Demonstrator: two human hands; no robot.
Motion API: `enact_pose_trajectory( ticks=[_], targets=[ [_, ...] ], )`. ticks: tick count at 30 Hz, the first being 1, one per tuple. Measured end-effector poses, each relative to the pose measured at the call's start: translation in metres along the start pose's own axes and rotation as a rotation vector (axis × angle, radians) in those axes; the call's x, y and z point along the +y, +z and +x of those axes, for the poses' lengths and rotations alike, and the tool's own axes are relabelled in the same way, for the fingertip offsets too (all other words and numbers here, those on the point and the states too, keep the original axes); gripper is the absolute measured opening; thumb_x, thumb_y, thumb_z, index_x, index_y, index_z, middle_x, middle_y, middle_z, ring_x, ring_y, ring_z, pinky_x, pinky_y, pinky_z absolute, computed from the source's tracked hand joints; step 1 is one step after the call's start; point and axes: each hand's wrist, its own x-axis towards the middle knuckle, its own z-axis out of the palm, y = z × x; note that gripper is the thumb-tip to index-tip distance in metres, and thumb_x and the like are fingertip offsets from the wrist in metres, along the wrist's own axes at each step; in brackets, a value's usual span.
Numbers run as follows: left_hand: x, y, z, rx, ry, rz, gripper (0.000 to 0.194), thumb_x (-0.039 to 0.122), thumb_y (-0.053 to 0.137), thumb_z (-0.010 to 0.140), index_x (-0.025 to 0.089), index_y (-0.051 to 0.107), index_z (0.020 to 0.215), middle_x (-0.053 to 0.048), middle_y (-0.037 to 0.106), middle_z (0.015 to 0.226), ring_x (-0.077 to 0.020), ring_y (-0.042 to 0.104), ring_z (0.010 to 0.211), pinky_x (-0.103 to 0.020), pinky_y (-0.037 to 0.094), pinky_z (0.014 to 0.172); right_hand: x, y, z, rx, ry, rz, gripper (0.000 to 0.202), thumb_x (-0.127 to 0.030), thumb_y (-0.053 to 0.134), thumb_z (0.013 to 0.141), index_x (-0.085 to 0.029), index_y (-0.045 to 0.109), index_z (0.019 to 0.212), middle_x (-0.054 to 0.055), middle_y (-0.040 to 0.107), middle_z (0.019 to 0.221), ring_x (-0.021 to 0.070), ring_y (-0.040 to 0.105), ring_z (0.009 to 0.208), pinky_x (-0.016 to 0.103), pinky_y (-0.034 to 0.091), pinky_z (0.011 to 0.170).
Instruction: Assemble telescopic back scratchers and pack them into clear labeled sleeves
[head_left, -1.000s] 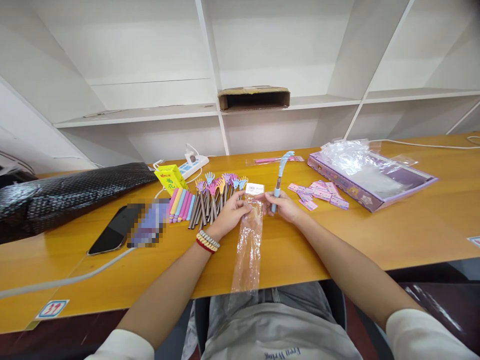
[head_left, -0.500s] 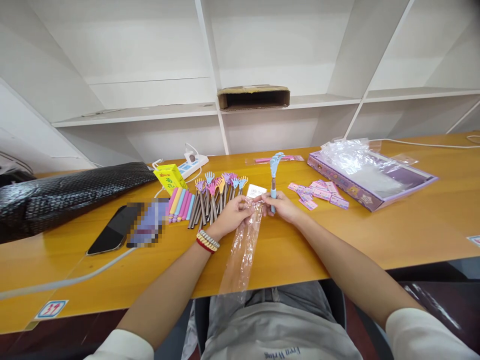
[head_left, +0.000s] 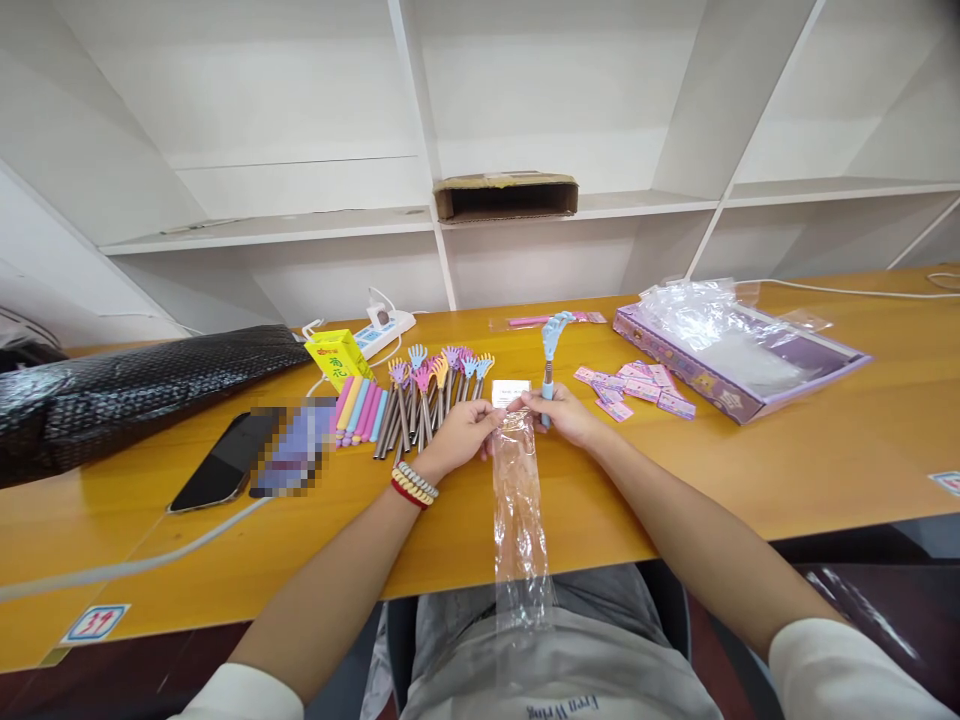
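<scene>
A long clear plastic bag (head_left: 517,500) hangs from my fingers down over the table edge, with a white label (head_left: 511,390) at its top end. My left hand (head_left: 466,435) pinches the bag's upper left side. Upright in my right hand (head_left: 568,413) is a light-blue back scratcher (head_left: 551,345), its hand-shaped head up; these fingertips also touch the bag's upper right edge. Left of my hands lie several back scratcher heads on metal rods (head_left: 420,405), in mixed colours. Beside them is a stack of coloured handles (head_left: 361,410).
Small pink cards (head_left: 637,385) lie right of my hands, before a purple box (head_left: 739,405) topped with clear bags (head_left: 690,310). At left are a phone (head_left: 217,465), a yellow box (head_left: 336,357), a power strip (head_left: 390,330) and a black wrapped bundle (head_left: 150,390).
The clear bag has swung from slanting left to hanging nearly straight down, and its label has turned to face me squarely. Both hands stay almost in place; the back scratcher is still held.
</scene>
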Motion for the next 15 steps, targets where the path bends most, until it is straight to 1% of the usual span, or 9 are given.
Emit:
enact_pose_trajectory(
  ticks=[3,5,8,9,10,12,14,15],
  targets=[
    [-0.0022,-0.0007,-0.0001,0.02,0.0,0.081,0.033,0.046,0.051,0.081,0.015,0.048,0.069,0.0,0.057,0.051,-0.01,0.051,0.038,-0.019,0.036,0.035,-0.0008,0.0024,-0.0006,0.011,-0.003,0.0,0.038,-0.046,0.066,0.069,-0.01,0.066,0.082,-0.001,0.049,0.052,0.0071,0.044,0.045,0.019,0.025,0.038],
    [-0.0031,-0.0005,-0.0001,0.022,-0.002,0.11,0.032,0.044,0.051,0.082,0.015,0.048,0.069,0.0,0.056,0.049,-0.0095,0.05,0.036,-0.019,0.034,0.034,-0.0019,0.0037,-0.0007,0.043,-0.004,0.02,0.04,-0.04,0.071,0.063,-0.011,0.063,0.09,-0.002,0.05,0.056,0.0073,0.046,0.046,0.018,0.025,0.039],
    [-0.0026,0.0011,-0.0007,-0.001,0.0,0.114,0.03,0.042,0.05,0.082,0.015,0.047,0.069,0.0,0.056,0.05,-0.009,0.05,0.037,-0.018,0.034,0.034,-0.0033,0.004,0.0,0.112,-0.003,0.03,0.059,-0.031,0.075,0.056,-0.014,0.056,0.109,-0.006,0.048,0.058,0.0056,0.043,0.043,0.018,0.026,0.04],
    [-0.0019,0.0018,-0.001,-0.006,0.0,0.113,0.03,0.042,0.05,0.082,0.015,0.047,0.069,0.0,0.056,0.051,-0.0088,0.05,0.038,-0.018,0.035,0.034,-0.0035,0.0038,0.0004,0.132,0.0,0.023,0.063,-0.03,0.076,0.054,-0.015,0.054,0.111,-0.007,0.048,0.057,0.0054,0.042,0.042,0.018,0.027,0.04],
    [-0.0011,0.0024,-0.0015,-0.008,-0.001,0.113,0.03,0.042,0.05,0.083,0.015,0.047,0.07,0.0,0.056,0.051,-0.0087,0.05,0.038,-0.017,0.035,0.034,-0.0035,0.0035,0.0008,0.147,0.004,0.013,0.062,-0.03,0.075,0.054,-0.015,0.054,0.11,-0.007,0.048,0.058,0.0054,0.041,0.042,0.018,0.026,0.04],
    [0.001,0.0033,-0.0027,-0.009,-0.003,0.111,0.029,0.042,0.05,0.083,0.015,0.048,0.072,0.001,0.055,0.049,-0.0084,0.049,0.037,-0.016,0.033,0.033,-0.0029,0.003,0.0018,0.164,0.012,-0.006,0.051,-0.033,0.074,0.055,-0.013,0.057,0.098,-0.005,0.049,0.057,0.0053,0.04,0.041,0.019,0.025,0.039],
    [0.0031,0.0039,-0.004,-0.016,0.005,0.095,0.027,0.042,0.051,0.082,0.015,0.05,0.081,0.002,0.054,0.048,-0.0085,0.048,0.036,-0.016,0.033,0.033,-0.0021,0.0026,0.0025,0.157,0.022,-0.026,0.038,-0.039,0.071,0.059,-0.013,0.057,0.083,-0.004,0.049,0.054,0.0054,0.039,0.039,0.019,0.023,0.038],
    [0.0041,0.0043,-0.0045,-0.019,0.011,0.084,0.028,0.041,0.051,0.082,0.014,0.051,0.088,0.003,0.053,0.047,-0.0088,0.048,0.036,-0.016,0.032,0.033,-0.0017,0.0025,0.0027,0.149,0.027,-0.034,0.037,-0.042,0.069,0.062,-0.013,0.056,0.079,-0.004,0.047,0.051,0.0056,0.039,0.038,0.019,0.022,0.037]
  ],
)
